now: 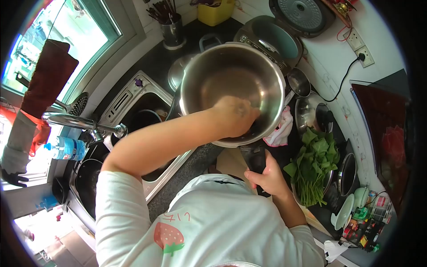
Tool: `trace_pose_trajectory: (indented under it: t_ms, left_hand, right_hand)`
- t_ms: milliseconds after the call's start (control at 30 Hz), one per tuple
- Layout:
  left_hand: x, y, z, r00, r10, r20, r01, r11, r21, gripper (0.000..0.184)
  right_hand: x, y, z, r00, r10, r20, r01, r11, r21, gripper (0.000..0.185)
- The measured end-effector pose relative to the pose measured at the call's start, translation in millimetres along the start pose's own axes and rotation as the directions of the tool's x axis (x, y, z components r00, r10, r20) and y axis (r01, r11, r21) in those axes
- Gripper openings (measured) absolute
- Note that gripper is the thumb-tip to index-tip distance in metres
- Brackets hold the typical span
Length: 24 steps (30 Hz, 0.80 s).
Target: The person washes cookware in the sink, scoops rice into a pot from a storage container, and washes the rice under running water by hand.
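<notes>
1. Steel sink [133, 96]: lies to the left; an elbow held up clear of its edge would leave the reaching arm free to work
2. Pot [222, 80]: in front of the body, right of the sink, its wide mouth facing up toward the person; how its base is supported is hidden, so a steady hold seems wise
3. Leafy greens [313, 167]: off to the right, best left plenty of room
4. Pink and white cloth [282, 129]: just beside the pot's right wall; a sideways swing could drag it
5. Left hand [238, 118]: down inside the pot, near its closest wall, knuckles up; the palm is hidden, so I cannot tell how far open it is or whether it holds anything; even pressure would suit
6. Right hand [267, 175]: wrapped round the handle, thumb on the left
7. Black handle [253, 158]: on the pot's near side; firmness here should stop the pot turning
</notes>
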<state>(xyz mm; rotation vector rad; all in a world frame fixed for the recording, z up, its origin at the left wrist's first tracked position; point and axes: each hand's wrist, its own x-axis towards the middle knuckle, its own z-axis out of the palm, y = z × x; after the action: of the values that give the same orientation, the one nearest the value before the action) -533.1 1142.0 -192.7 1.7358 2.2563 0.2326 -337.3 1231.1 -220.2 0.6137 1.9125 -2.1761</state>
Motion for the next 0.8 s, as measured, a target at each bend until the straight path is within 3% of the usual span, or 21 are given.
trace_pose_trajectory:
  t_ms: [133,233,333,400,433,467,533,600,667,700,800]
  left_hand:
    - [31,4,41,0.98,-0.038,0.196,0.043,0.999,-0.02,0.022]
    - [19,-8,42,0.995,0.006,0.103,-0.011,0.999,0.047,0.024]
    - [-13,-20,-15,0.965,-0.053,-0.256,-0.012,0.969,-0.246,0.035]
    - [-43,-33,-60,0.852,-0.074,-0.518,-0.104,0.946,-0.308,0.042]
    - [-58,-40,-74,0.787,-0.171,-0.593,-0.118,0.901,-0.418,0.049]
    - [-70,-41,-87,0.751,-0.36,-0.553,0.007,0.842,-0.539,0.054]
    - [-74,-78,-83,0.627,-0.458,-0.63,0.288,0.888,-0.359,0.053]
    - [-47,-118,-63,0.664,-0.554,-0.502,0.526,0.824,-0.213,0.046]
    - [-17,-157,-30,0.793,-0.546,-0.27,0.55,0.833,-0.069,0.044]
    - [-2,-165,-19,0.789,-0.601,-0.124,0.599,0.799,-0.061,0.045]
    - [37,-203,28,0.775,-0.623,-0.106,0.626,0.78,-0.007,0.04]
  right_hand:
    - [2,0,9,0.999,0.035,0.028,-0.036,0.999,0.016,0.052]
    - [0,3,6,0.999,0.042,0.033,-0.043,0.999,0.034,0.052]
    - [-3,8,-9,1.0,0.016,0.003,-0.016,0.997,0.081,0.049]
    - [-7,3,-18,0.999,0.02,-0.034,-0.016,0.995,0.097,0.047]
    - [-9,1,-23,0.998,0.003,-0.065,0.005,0.993,0.115,0.048]
    - [-10,1,-27,0.995,-0.016,-0.097,0.029,0.991,0.132,0.048]
    - [-14,1,-37,0.986,-0.057,-0.154,0.073,0.992,0.101,0.048]
    - [-17,1,-45,0.975,-0.075,-0.211,0.094,0.992,0.079,0.045]
    - [-20,2,-51,0.965,-0.071,-0.251,0.093,0.992,0.08,0.043]
    - [-22,3,-52,0.96,-0.068,-0.272,0.093,0.992,0.081,0.042]
    - [-26,5,-57,0.951,-0.023,-0.309,0.049,0.996,0.077,0.042]
